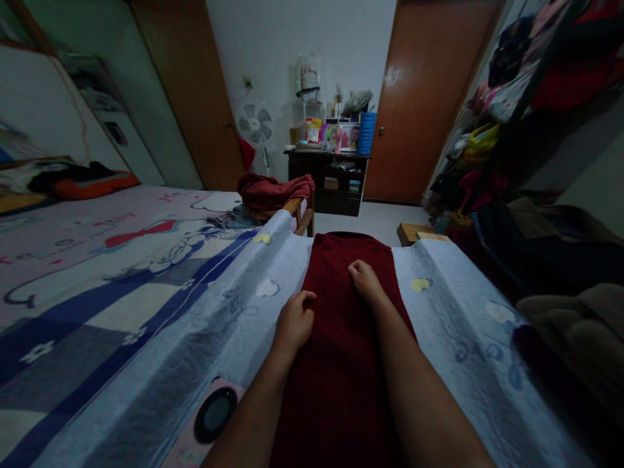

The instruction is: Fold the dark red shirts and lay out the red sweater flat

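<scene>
A dark red cloth point(341, 364) lies flat, lengthwise, on a pale blue patterned blanket point(439, 312). The left hand point(294, 322) is at its left edge, thumb and index finger apart; the right hand point(365, 281), fingers curled, is over its far half, whether pinching fabric I cannot tell.

Two bare forearms are seen: the left forearm point(258, 403) at the lower middle of the frame and the right forearm point(419, 377) at the lower right (each is cut off by the bottom edge). Both are tapered smoothly upward, their outlines broadened below. The left hand point(294, 322), left of centre, and the right hand point(365, 281), right of centre, are likewise left uncovered; finer detail is dimmed by shadow.
</scene>
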`<state>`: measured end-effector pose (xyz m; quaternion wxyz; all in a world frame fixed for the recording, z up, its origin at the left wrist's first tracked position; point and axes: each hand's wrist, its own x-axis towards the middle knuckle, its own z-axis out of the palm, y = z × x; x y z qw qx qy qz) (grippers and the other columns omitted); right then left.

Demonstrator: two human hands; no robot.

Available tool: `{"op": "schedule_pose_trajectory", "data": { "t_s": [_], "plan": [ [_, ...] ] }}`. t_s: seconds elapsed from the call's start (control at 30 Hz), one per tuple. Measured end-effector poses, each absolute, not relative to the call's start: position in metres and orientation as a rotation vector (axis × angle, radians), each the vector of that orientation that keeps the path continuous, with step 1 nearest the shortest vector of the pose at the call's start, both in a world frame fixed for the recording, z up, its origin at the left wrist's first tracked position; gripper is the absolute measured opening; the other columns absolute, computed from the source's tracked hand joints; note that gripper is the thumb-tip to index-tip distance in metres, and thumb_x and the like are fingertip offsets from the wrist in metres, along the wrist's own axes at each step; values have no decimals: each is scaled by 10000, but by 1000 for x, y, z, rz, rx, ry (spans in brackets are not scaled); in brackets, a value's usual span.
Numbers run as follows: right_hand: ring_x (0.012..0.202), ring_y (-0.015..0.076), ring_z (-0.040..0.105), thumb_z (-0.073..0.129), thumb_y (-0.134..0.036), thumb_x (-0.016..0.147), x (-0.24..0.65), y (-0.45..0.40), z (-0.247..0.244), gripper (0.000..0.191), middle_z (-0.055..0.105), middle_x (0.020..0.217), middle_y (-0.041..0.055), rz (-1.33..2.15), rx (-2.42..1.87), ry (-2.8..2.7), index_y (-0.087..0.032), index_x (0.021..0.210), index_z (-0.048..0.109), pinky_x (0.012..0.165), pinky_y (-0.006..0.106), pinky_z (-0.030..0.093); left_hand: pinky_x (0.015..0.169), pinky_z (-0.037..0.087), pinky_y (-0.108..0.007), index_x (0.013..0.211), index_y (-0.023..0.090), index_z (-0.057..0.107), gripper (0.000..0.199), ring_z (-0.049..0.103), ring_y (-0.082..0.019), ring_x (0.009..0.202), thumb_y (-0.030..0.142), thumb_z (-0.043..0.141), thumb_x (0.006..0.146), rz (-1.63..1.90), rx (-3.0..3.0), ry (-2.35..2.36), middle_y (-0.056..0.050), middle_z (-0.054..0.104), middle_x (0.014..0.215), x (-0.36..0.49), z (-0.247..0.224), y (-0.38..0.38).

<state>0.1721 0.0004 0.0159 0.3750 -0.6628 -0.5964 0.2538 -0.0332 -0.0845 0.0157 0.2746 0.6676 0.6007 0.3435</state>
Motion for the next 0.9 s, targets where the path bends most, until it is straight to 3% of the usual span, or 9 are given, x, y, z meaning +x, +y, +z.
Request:
{"op": "schedule_pose_trajectory", "data": {
  "t_s": [0.17, 0.33, 0.53, 0.77, 0.9],
  "plan": [
    [591, 123, 532, 523, -247, 811, 182, -6, 17, 133, 625, 699, 20, 940, -1684, -1511, -160, 805, 623, 561, 224, 387, 1010, 427, -339, 1105, 148, 614, 357, 606, -207, 1073, 120, 580, 751, 787, 1808, 1624, -95, 662, 1128, -36, 9, -83],
    [452, 76, 424, 600, -225, 746, 187, -9, 16, 72, 517, 541, -48, 1232, -1608, -1551, -173, 700, 581, 451, 194, 310, 1050, 396, -325, 1132, 172, 604, 480, 575, -188, 1149, 1, 525, 690, 831, 1785, 1578, -75, 642, 1197, -34, 11, -85],
    [463, 72, 400, 548, -176, 743, 185, -7, 14, 99, 449, 547, -70, 1226, -1595, -1451, -198, 680, 474, 460, 185, 313, 1044, 405, -324, 1117, 170, 617, 541, 576, -191, 1156, -41, 464, 643, 850, 1752, 1563, -69, 652, 1190, -33, 11, -85],
    [527, 82, 414, 563, -152, 723, 194, -3, 12, 51, 522, 624, -41, 1084, -1637, -1364, -181, 763, 549, 490, 188, 311, 1032, 412, -335, 1084, 181, 624, 494, 589, -196, 1133, -26, 487, 657, 816, 1735, 1602, -63, 663, 1166, -37, 9, -82],
    [481, 84, 397, 574, -220, 740, 201, -8, 16, 53, 498, 556, -45, 1165, -1634, -1403, -172, 741, 595, 471, 208, 296, 1042, 403, -326, 1085, 177, 622, 457, 594, -188, 1122, -12, 505, 685, 819, 1760, 1607, -64, 664, 1157, -37, 8, -82]
  ]
}}
